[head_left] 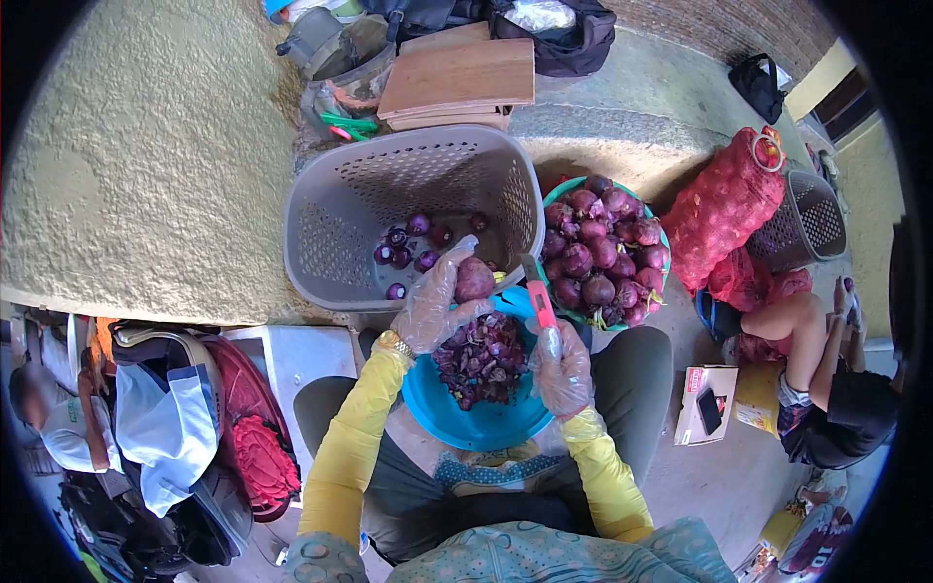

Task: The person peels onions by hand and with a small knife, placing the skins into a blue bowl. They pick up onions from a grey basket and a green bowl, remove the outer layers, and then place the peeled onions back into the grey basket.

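My left hand [428, 309], in a clear plastic glove, has its fingers round a red onion [475, 279] above the near rim of a grey perforated basket [326, 257]. In my gloved right hand [562, 374] is a knife [540, 303] with a pinkish-red handle, its blade pointing up and away from me. Several peeled purple onions [418, 224] lie on the floor of the basket. Below my hands, between my knees, a blue basin [428, 406] holds a pile of onion skins and scraps [481, 360].
A green basin [664, 236] heaped with unpeeled onions stands right of the basket. Beyond it are a full red mesh sack [724, 199] and another basket [814, 219]. A phone [710, 410] lies on a carton at right, near another person. Bags [255, 428] crowd the left.
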A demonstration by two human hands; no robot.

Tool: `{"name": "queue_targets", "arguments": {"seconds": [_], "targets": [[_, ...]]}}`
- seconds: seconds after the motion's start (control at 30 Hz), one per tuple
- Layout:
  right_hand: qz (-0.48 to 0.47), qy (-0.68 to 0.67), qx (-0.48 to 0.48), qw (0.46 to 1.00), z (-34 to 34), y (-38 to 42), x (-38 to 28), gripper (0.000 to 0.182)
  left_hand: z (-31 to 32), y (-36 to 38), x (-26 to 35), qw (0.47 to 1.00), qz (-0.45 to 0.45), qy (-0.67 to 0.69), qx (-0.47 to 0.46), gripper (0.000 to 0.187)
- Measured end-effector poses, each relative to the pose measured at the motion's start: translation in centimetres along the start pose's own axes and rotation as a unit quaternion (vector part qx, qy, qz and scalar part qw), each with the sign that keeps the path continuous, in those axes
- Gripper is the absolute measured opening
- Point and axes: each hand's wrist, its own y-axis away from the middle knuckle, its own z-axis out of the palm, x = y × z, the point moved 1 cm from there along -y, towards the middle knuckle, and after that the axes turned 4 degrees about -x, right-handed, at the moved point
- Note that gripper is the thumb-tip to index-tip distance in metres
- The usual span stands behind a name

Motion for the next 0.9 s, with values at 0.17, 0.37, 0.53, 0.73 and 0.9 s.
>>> {"name": "queue_targets", "arguments": {"seconds": [0.17,0.37,0.53,0.73,0.9], "targets": [[-0.024,0.016,-0.01,1.0,0.9,0.3,-1.4,0.029,-0.1,0.4,0.4,1.0,-0.001,-0.005,-0.013,0.086],[-0.085,0.213,-0.015,0.973,1.8,0.4,-1.2,0.029,1.0,0.9,0.4,0.998,-0.002,-0.049,0.04,0.086],[-0.086,0.276,-0.039,0.957,2.6,-0.2,-2.6,0.038,1.1,0.8,0.2,0.998,0.002,-0.049,0.043,0.086],[-0.106,0.314,-0.043,0.943,3.1,-0.5,-1.9,0.044,1.3,0.9,0.0,0.996,0.031,-0.047,0.074,0.083],[-0.086,0.316,-0.052,0.943,3.2,-0.5,-2.1,0.051,1.7,0.8,0.0,0.994,0.047,-0.036,0.093,0.081]]}}
